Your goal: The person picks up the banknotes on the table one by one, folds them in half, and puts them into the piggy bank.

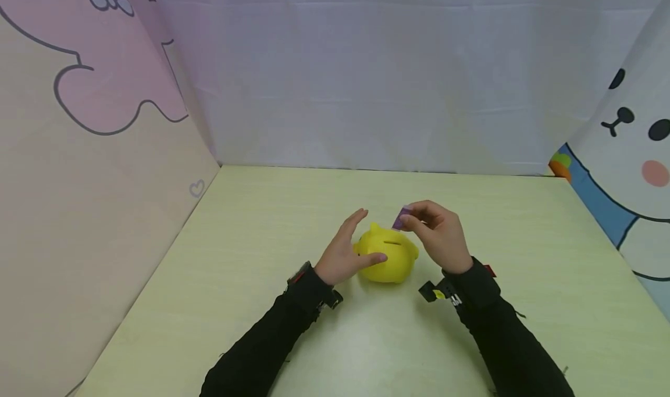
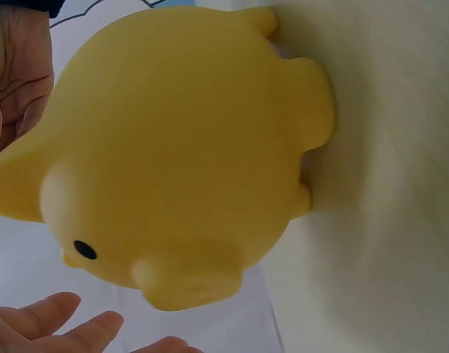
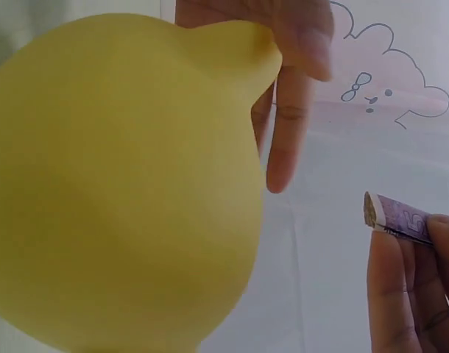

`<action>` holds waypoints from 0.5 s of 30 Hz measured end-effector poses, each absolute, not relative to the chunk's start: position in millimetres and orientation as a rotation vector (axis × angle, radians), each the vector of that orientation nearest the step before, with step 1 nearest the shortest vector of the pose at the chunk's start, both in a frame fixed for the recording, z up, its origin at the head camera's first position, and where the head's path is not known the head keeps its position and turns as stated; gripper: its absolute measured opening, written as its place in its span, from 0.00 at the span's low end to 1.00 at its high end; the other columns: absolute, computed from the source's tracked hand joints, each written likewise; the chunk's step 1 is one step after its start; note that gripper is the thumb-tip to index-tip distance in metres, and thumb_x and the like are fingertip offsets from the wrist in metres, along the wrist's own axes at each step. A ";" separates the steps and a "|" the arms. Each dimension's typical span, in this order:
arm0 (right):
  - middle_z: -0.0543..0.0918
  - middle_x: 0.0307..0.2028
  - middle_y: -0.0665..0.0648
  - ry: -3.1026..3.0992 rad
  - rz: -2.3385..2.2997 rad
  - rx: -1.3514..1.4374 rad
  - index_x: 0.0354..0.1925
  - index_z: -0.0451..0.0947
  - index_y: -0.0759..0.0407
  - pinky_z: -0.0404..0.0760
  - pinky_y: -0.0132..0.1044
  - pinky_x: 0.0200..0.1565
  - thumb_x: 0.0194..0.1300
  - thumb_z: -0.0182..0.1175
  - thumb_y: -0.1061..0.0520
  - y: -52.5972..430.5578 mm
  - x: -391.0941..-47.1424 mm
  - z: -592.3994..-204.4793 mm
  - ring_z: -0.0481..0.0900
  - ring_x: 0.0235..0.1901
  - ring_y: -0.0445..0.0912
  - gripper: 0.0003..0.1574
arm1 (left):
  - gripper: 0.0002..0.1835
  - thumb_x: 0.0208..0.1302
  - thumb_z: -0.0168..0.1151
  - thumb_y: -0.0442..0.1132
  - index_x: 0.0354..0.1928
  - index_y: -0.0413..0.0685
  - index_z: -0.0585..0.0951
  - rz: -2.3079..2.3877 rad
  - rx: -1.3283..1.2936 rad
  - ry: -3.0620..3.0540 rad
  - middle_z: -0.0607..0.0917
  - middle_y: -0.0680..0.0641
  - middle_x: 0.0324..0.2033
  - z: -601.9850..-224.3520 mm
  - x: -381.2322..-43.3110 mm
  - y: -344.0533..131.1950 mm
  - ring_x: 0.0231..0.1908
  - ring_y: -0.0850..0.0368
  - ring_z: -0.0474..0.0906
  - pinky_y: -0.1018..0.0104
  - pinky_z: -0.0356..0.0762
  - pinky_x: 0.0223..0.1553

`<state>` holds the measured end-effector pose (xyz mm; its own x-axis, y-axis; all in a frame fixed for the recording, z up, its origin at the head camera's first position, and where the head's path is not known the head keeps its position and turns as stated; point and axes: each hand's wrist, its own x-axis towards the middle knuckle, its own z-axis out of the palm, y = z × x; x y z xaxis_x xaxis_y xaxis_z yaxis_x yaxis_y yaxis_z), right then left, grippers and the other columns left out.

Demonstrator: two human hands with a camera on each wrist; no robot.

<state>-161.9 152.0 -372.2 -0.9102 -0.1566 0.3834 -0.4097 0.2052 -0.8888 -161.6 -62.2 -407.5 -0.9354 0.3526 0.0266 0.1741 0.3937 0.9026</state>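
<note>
A yellow piggy bank (image 1: 391, 269) stands on the table with its dark coin slot (image 1: 392, 243) facing up. Its snout and one black eye show in the left wrist view. My left hand (image 1: 344, 256) is at its left side, fingers spread and fairly straight, the thumb reaching over the front of the bank; whether the thumb touches it I cannot tell. Between thumb and fingers, my right hand (image 1: 438, 234) pinches a folded purple banknote (image 3: 401, 216), held just above the bank's far right side, apart from the slot.
The pale table (image 1: 262, 222) spreads around the bank. A white cloth wall (image 1: 366, 83) rises behind its far edge, with cartoon-printed panels at left and right. Black wrist-worn camera mounts (image 1: 433, 291) stick out near the bank.
</note>
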 end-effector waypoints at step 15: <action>0.84 0.34 0.63 -2.284 1.788 0.615 0.42 0.79 0.70 0.84 0.27 0.42 0.68 0.59 0.66 160.6 -164.1 -387.2 0.83 0.34 0.35 0.07 | 0.51 0.55 0.74 0.51 0.76 0.53 0.54 1.549 0.467 2.376 0.67 0.50 0.70 -426.7 -161.5 -58.3 0.59 0.52 0.70 0.55 0.70 0.64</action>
<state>-164.1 160.6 -387.2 -0.8990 -0.2106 0.3839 -0.4232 0.1932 -0.8852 -161.5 -58.3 -426.7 -0.9127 0.4060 -0.0461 0.1215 0.3774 0.9180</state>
